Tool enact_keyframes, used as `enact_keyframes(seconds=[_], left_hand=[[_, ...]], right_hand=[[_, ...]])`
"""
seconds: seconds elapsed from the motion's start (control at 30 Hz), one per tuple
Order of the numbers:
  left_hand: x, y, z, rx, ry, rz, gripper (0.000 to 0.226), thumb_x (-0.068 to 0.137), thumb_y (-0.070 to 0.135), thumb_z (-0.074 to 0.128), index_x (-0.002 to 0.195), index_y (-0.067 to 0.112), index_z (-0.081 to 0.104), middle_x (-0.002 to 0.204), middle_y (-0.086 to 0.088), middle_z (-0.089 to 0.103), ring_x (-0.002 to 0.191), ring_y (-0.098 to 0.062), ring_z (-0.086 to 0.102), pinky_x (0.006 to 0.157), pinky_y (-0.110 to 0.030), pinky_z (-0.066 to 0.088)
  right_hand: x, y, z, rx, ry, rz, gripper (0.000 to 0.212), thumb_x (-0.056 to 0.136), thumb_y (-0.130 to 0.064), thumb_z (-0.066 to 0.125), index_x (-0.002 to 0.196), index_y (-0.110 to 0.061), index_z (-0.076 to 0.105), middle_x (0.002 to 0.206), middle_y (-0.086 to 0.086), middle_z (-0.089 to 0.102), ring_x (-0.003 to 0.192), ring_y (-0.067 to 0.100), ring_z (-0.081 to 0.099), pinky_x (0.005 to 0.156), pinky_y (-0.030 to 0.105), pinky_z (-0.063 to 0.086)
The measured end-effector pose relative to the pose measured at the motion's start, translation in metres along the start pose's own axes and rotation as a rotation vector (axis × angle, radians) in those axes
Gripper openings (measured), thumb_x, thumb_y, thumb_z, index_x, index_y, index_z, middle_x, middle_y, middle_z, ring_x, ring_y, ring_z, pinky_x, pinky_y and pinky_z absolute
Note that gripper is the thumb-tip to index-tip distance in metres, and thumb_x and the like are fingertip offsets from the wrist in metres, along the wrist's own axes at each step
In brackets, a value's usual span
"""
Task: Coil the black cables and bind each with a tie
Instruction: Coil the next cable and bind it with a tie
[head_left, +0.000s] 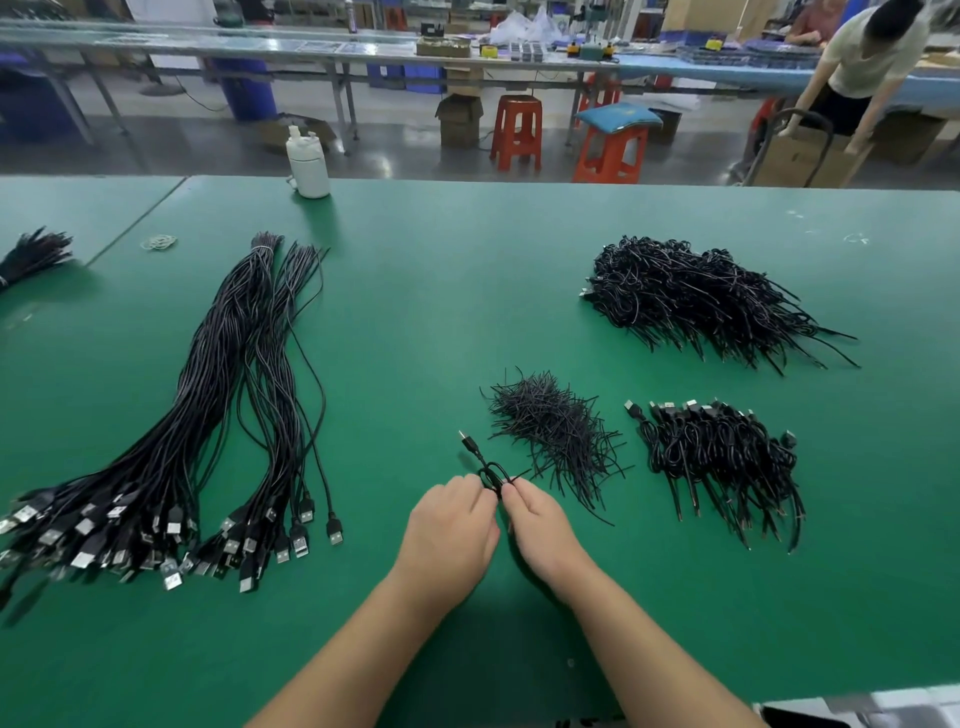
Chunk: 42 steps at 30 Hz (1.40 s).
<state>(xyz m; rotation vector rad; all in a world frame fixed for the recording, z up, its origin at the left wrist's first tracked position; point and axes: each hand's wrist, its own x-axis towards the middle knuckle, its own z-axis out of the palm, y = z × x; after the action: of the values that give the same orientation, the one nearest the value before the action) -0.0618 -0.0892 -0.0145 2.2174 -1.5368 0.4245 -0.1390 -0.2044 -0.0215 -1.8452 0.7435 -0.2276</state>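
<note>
A small coiled black cable sits between my two hands low in the middle of the green table. My left hand grips the coil. My right hand pinches a thin black tie at the coil. The cable's plug end sticks up and to the left. A loose heap of black ties lies just right of my hands. Straight uncoiled cables with USB plugs stretch along the left. Bound coils lie at the right, and a larger pile lies farther back.
A white bottle stands at the table's far edge. Another cable bundle pokes in at the far left, near a few rubber bands. Beyond the table are orange stools, boxes, and a person bent over a carton.
</note>
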Motion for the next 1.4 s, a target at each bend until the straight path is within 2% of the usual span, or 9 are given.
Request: enact_keyframes(seconds=[0.1, 0.27, 0.4, 0.5, 0.63, 0.73, 1.03, 1.2, 1.4], left_hand=[[0.008, -0.012, -0.008, 0.084, 0.081, 0.248, 0.009, 0.078, 0.015, 0.068, 0.075, 0.014, 0.06, 0.073, -0.002, 0.052, 0.067, -0.023, 0.047, 0.058, -0.035, 0.041], [0.018, -0.02, -0.02, 0.048, 0.076, 0.348, 0.013, 0.084, 0.009, 0.059, 0.086, 0.016, 0.07, 0.093, 0.001, 0.068, 0.107, -0.022, 0.063, 0.085, -0.035, 0.048], [0.019, -0.016, -0.024, -0.178, -0.058, 0.067, 0.024, 0.084, 0.015, 0.047, 0.086, 0.02, 0.071, 0.094, 0.008, 0.074, 0.093, -0.015, 0.067, 0.081, -0.03, 0.049], [0.021, -0.014, -0.018, -0.28, -0.178, -0.216, 0.02, 0.097, 0.023, 0.048, 0.09, 0.027, 0.067, 0.077, 0.011, 0.07, 0.078, -0.016, 0.061, 0.082, -0.033, 0.042], [0.024, -0.01, -0.013, -0.41, -0.207, -0.463, 0.017, 0.095, 0.023, 0.054, 0.085, 0.027, 0.068, 0.075, 0.011, 0.071, 0.075, -0.015, 0.062, 0.083, -0.03, 0.045], [0.025, -0.011, -0.013, -0.442, -0.297, -0.577, 0.016, 0.094, 0.023, 0.056, 0.088, 0.027, 0.07, 0.086, 0.009, 0.073, 0.085, -0.016, 0.064, 0.081, -0.03, 0.05], [0.027, -0.019, -0.015, -0.338, -0.493, -0.564, 0.016, 0.093, 0.027, 0.055, 0.09, 0.029, 0.071, 0.093, 0.008, 0.073, 0.091, -0.015, 0.064, 0.081, -0.028, 0.051], [0.032, -0.02, -0.019, -0.36, -0.475, -0.569, 0.007, 0.084, 0.028, 0.063, 0.079, 0.031, 0.067, 0.076, 0.014, 0.067, 0.079, -0.011, 0.062, 0.076, -0.03, 0.053], [0.031, -0.017, -0.021, -0.193, -0.443, -0.48, 0.019, 0.091, 0.041, 0.058, 0.081, 0.028, 0.069, 0.083, 0.007, 0.068, 0.085, -0.018, 0.06, 0.075, -0.028, 0.043]], right_hand=[[0.003, -0.005, -0.004, 0.055, -0.055, 0.036, 0.033, 0.102, -0.021, 0.043, 0.07, -0.018, 0.039, 0.065, -0.004, 0.039, 0.066, 0.015, 0.035, 0.065, 0.033, 0.03], [0.005, -0.006, -0.009, 0.058, -0.171, 0.047, 0.033, 0.094, -0.015, 0.042, 0.062, -0.02, 0.041, 0.057, -0.006, 0.037, 0.056, 0.011, 0.031, 0.057, 0.029, 0.026], [0.001, -0.003, -0.009, 0.051, -0.223, 0.022, 0.033, 0.092, -0.035, 0.039, 0.066, -0.023, 0.055, 0.055, -0.01, 0.039, 0.057, 0.01, 0.035, 0.058, 0.027, 0.028], [0.001, 0.003, -0.008, 0.007, -0.222, -0.019, 0.037, 0.102, -0.028, 0.034, 0.071, -0.022, 0.055, 0.062, -0.008, 0.04, 0.063, 0.012, 0.037, 0.064, 0.032, 0.029], [-0.002, 0.009, -0.003, -0.166, -0.186, -0.089, 0.037, 0.104, -0.028, 0.034, 0.071, -0.03, 0.049, 0.072, -0.008, 0.047, 0.074, 0.005, 0.042, 0.072, 0.032, 0.034], [-0.006, 0.013, 0.003, -0.39, -0.158, -0.155, 0.029, 0.101, -0.037, 0.039, 0.072, -0.034, 0.037, 0.078, 0.001, 0.047, 0.079, 0.015, 0.044, 0.072, 0.037, 0.036], [-0.017, 0.022, 0.015, -0.626, 0.012, -0.38, 0.035, 0.1, -0.041, 0.029, 0.071, -0.021, 0.032, 0.067, -0.002, 0.037, 0.074, 0.018, 0.035, 0.066, 0.038, 0.03], [-0.021, 0.019, 0.016, -0.622, 0.048, -0.386, 0.034, 0.098, -0.038, 0.03, 0.069, -0.021, 0.032, 0.065, -0.005, 0.035, 0.073, 0.018, 0.034, 0.066, 0.036, 0.029], [-0.019, 0.019, 0.018, -0.666, 0.062, -0.391, 0.034, 0.099, -0.032, 0.032, 0.069, -0.018, 0.036, 0.064, -0.002, 0.035, 0.072, 0.019, 0.033, 0.066, 0.033, 0.024]])
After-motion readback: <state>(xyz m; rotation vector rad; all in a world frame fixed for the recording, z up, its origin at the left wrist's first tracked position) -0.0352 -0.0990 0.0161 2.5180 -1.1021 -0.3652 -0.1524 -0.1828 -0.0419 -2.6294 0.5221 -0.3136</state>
